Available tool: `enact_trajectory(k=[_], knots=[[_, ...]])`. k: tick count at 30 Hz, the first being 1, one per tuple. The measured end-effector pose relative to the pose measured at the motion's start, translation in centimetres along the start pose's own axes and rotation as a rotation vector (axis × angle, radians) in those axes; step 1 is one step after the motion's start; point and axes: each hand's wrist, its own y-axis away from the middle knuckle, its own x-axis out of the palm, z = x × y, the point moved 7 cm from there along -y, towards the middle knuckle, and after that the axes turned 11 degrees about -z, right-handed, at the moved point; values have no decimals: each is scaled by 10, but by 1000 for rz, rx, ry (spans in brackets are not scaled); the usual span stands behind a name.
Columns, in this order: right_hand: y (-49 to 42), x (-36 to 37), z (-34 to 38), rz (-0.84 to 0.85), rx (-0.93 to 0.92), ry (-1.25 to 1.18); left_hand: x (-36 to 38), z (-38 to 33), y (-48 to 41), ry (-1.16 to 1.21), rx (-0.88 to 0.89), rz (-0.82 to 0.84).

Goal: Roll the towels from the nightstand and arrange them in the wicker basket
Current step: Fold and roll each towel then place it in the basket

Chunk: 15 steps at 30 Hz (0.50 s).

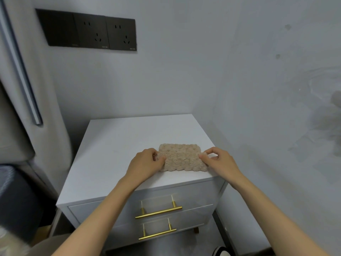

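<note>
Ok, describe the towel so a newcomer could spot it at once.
Find the white nightstand with two gold-handled drawers against the grey wall. On top, front right, a small beige towel lies flat, left hand and right hand pinching its sides. It alone is nubbly and fluffy.

A pale grey wall carries a black socket panel (three plates wide), grey curtain at left.

Nothing legible shows anywhere in the view. The only lettering is on the three dark wall socket plates, each of which carries a small pale marking near its lower edge. All three are too small and blurred to make out as letters or numbers.
</note>
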Motion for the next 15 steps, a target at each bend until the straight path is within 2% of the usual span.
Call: enact_trajectory(k=[2,4,7,11,13,15], knots=[[-2,-1,-3,-69,8,68,-4,-1,1,-65,-14,-70],[-2,-2,0,-169,-58,154,-8,-5,0,-106,39,-159],[5,0,21,-315,-335,327,-8,-17,2,-63,245,-282],[25,18,48,-370,-772,378,1,-39,13,-59,530,-298],[33,28,51,-341,-890,425,4,-43,17,-81,603,-293],[37,34,49,-327,-934,468,4,-42,17,-77,603,-272]])
